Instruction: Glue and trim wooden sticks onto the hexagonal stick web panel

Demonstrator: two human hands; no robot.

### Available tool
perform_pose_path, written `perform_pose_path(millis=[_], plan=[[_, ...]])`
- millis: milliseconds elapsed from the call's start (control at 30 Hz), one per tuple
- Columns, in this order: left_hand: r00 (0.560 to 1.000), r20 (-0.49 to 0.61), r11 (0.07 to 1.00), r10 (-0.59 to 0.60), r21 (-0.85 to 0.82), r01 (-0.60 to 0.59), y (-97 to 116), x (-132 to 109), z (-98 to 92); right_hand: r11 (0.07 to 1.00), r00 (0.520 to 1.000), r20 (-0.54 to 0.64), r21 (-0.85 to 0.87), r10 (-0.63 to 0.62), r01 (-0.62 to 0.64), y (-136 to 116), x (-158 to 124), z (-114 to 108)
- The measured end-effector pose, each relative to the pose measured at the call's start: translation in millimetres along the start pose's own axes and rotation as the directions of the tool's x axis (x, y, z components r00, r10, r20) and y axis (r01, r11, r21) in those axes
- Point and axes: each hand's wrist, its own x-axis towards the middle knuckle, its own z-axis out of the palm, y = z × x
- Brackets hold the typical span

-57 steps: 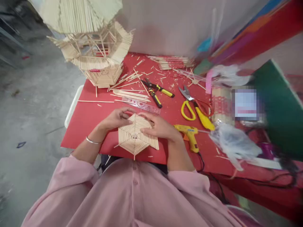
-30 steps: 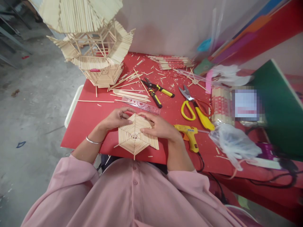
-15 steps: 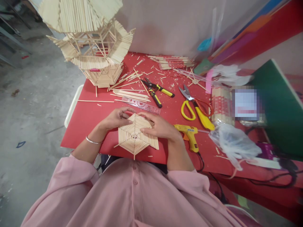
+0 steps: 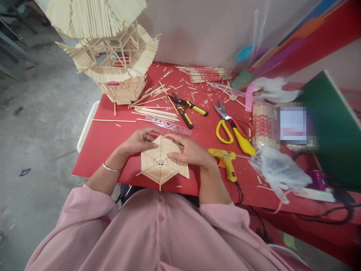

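A flat hexagon of glued wooden sticks [image 4: 159,163] lies at the near edge of the red table [image 4: 104,139]. My left hand [image 4: 138,142] grips its upper left edge with curled fingers. On the upper right part rests my right hand [image 4: 190,151], fingers pressed onto the sticks. A bangle circles my left wrist.
A tall stick-built tower model [image 4: 113,56] stands at the back left. Loose sticks [image 4: 155,112], a ruler [image 4: 169,126], black-yellow pliers [image 4: 186,109], yellow scissors [image 4: 228,126], a yellow glue gun [image 4: 225,160] and plastic bags [image 4: 278,171] lie around. A green board [image 4: 335,128] leans at right.
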Motion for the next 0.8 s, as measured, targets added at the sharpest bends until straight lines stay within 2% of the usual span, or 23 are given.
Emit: perform_pose_path(millis=[800], plan=[[1.000,0.005,1.000,0.000,-0.022,0.000,0.7,0.2,0.8,1.000,1.000,-0.013,-0.014,-0.003,0.003,-1.8,0.1,0.7]])
